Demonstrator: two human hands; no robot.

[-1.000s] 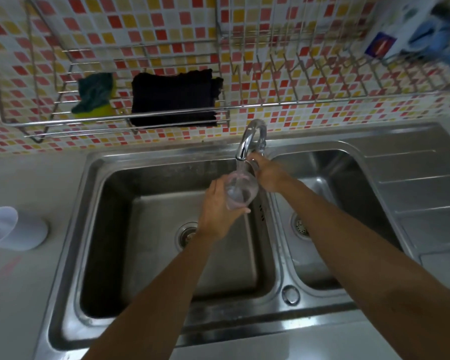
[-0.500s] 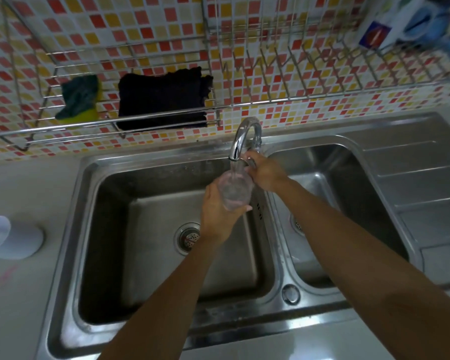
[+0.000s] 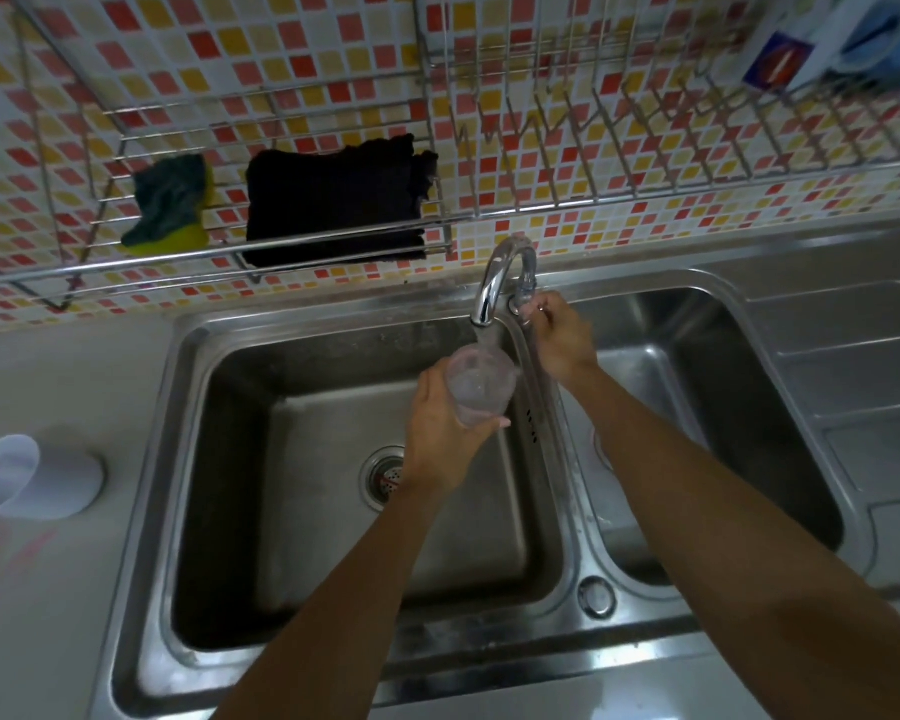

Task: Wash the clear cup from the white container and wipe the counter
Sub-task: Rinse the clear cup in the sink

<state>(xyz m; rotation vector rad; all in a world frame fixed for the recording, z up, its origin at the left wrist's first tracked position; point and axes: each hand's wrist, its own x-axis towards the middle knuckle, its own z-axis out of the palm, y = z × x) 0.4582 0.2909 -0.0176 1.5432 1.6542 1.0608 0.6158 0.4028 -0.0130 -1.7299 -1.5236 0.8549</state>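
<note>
My left hand (image 3: 437,433) grips the clear cup (image 3: 479,389) over the left sink basin (image 3: 292,511), right under the spout of the chrome tap (image 3: 494,283). Water runs from the spout into the cup. My right hand (image 3: 559,340) is closed on the tap handle (image 3: 526,296) behind the divider between the basins. The white container (image 3: 37,478) lies on its side on the grey counter (image 3: 48,589) at the far left, its mouth facing left.
A wire rack (image 3: 333,246) on the tiled wall holds a black cloth (image 3: 333,200) and a green-yellow sponge (image 3: 170,205). The right basin (image 3: 723,407) and a ribbed drainboard (image 3: 853,366) lie to the right. Blue and white items (image 3: 827,44) sit on the upper right rack.
Both hands stay in place at the tap with the cup under the spout. The view has shifted slightly, and the container now sits nearer the left edge.
</note>
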